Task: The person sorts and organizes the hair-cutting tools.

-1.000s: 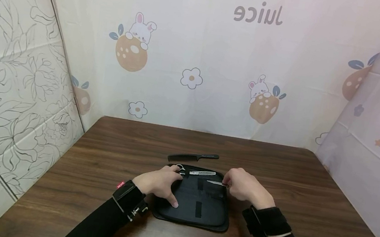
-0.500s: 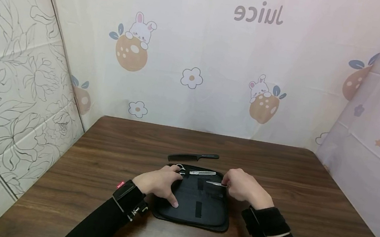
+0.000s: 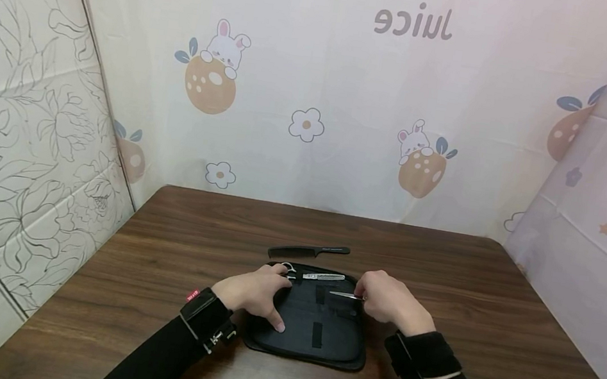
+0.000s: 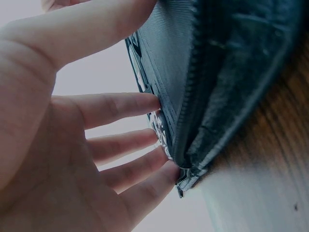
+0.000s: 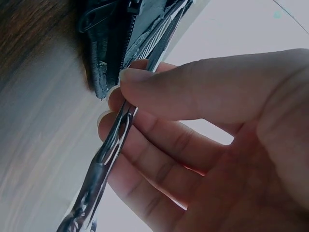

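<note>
A black zip case lies opened flat on the wooden table. My left hand rests on its left side with fingers spread; in the left wrist view the fingertips touch the case near its zipped edge. Thinning scissors lie along the far side of the case, their finger rings partly under my left fingers. My right hand pinches a second pair of scissors between thumb and fingers at the case's right edge. Their slim blade points left over the case, close to an elastic strap.
A black comb lies on the table just beyond the case. Another elastic strap crosses the near part of the case. Patterned cloth hangs behind the table and at its sides.
My right hand and the scissors in it have shifted very slightly toward me, and the blade lies more level. My left hand, the case and the comb have stayed put.
</note>
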`<act>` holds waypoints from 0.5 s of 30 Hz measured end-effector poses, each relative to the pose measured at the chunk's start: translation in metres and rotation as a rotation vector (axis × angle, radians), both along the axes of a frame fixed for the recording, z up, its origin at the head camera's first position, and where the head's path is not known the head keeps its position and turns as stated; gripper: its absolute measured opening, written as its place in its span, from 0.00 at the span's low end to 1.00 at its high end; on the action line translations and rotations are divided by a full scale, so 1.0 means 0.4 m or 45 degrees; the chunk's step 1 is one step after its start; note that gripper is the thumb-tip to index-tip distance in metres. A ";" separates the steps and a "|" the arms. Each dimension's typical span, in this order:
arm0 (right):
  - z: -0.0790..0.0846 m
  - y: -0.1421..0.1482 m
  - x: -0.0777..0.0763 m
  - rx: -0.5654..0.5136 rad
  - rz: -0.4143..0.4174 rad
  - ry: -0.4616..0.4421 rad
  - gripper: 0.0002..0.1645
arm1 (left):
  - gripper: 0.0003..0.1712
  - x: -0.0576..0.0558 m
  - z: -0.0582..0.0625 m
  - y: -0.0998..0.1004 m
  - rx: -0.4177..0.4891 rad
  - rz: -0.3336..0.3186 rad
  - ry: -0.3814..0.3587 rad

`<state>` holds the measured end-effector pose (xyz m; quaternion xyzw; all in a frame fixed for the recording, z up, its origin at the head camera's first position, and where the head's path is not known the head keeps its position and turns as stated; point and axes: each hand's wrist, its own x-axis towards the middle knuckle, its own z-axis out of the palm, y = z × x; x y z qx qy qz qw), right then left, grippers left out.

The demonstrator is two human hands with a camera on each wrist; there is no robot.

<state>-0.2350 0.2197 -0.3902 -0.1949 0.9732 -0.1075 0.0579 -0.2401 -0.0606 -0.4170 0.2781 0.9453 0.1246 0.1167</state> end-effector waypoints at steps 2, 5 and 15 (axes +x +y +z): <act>-0.001 0.000 0.000 0.015 -0.008 0.002 0.16 | 0.48 -0.001 -0.001 -0.001 -0.001 -0.003 0.001; -0.003 -0.002 -0.001 0.025 -0.010 0.007 0.15 | 0.48 -0.001 0.000 -0.001 0.002 -0.004 -0.001; -0.009 -0.007 -0.001 0.054 0.005 0.028 0.16 | 0.48 0.000 0.002 -0.002 0.019 -0.008 -0.003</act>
